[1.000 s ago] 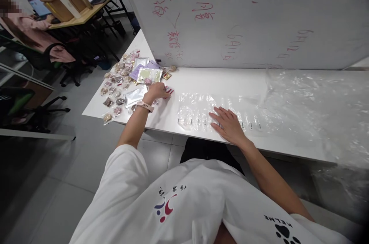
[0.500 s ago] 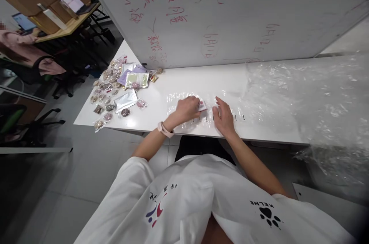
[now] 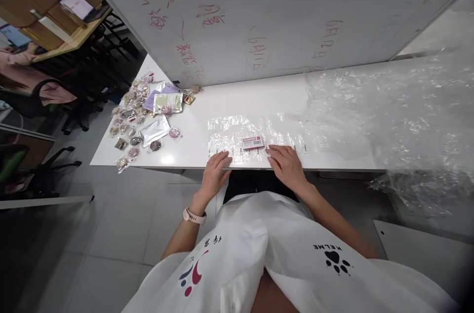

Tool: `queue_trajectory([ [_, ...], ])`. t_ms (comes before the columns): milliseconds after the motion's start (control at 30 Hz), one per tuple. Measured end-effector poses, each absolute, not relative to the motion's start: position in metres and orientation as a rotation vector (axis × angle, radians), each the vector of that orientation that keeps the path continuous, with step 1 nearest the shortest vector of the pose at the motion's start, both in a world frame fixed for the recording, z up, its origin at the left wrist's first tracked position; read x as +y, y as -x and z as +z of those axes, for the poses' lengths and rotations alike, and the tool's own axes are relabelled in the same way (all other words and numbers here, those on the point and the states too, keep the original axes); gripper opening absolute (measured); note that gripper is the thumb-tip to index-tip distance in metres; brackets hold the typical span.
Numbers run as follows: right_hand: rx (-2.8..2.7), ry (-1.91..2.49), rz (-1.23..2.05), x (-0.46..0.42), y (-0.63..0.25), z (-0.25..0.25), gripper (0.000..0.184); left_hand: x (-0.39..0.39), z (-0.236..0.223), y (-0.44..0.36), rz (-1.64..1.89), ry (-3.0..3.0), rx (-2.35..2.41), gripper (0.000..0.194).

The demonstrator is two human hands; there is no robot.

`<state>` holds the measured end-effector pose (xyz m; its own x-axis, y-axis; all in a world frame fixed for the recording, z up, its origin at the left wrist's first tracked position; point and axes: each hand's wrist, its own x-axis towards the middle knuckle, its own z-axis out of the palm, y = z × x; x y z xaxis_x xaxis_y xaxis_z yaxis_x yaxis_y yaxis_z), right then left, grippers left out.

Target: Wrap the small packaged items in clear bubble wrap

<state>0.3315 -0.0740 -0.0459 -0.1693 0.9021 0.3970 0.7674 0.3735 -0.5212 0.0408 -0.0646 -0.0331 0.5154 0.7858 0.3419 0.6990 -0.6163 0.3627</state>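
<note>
Between left hand [image 3: 215, 175] and nearer right hand [image 3: 289, 167], slightly past their loosely parted fingers, whose grip I can't tell, the box [image 3: 253, 142] lies long side crosswise.

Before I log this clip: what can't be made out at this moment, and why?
All in the head view:
Small box: print too small to read; underside hidden against the clear sheet.
Left hand and right hand: whether fingertips grip or merely rest; contact too small to tell.
Pile of packets: lower ones covered by upper ones.
Crumpled plastic: cut off by the right edge.
Co-worker: cut off by the left edge.
</note>
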Motion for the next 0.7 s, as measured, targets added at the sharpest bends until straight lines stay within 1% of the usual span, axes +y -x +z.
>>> queue_trajectory([
  [167, -1.969, 1.427, 0.363, -0.078, -0.325, -0.026, 0.041, -0.063, -0.027, -0.051, 0.872, -2.516, 1.301, 0.019],
  [300, -2.104, 1.317, 0.413, -0.043, -0.316, -0.019, 0.058, -0.058, -0.026, -0.084, 0.799, -2.627, 1.059, 0.018],
  [333, -2.162, 1.280, 0.451, -0.034, -0.314, -0.020, 0.058, -0.057, -0.028, -0.090, 0.758, -2.661, 1.018, 0.019],
  [400, -2.220, 1.231, 0.513, -0.019, -0.313, -0.027, 0.049, -0.055, -0.034, -0.097, 0.714, -2.688, 1.021, 0.019],
  [467, -2.201, 1.234, 0.503, -0.012, -0.313, -0.036, 0.042, -0.053, -0.040, -0.099, 0.733, -2.668, 1.076, 0.017],
  [633, -2.153, 1.282, 0.437, -0.018, -0.316, -0.044, 0.044, -0.049, -0.044, -0.099, 0.789, -2.627, 1.133, 0.005],
  [700, -2.161, 1.264, 0.462, -0.021, -0.317, -0.042, 0.044, -0.049, -0.043, -0.101, 0.779, -2.637, 1.165, 0.009],
])
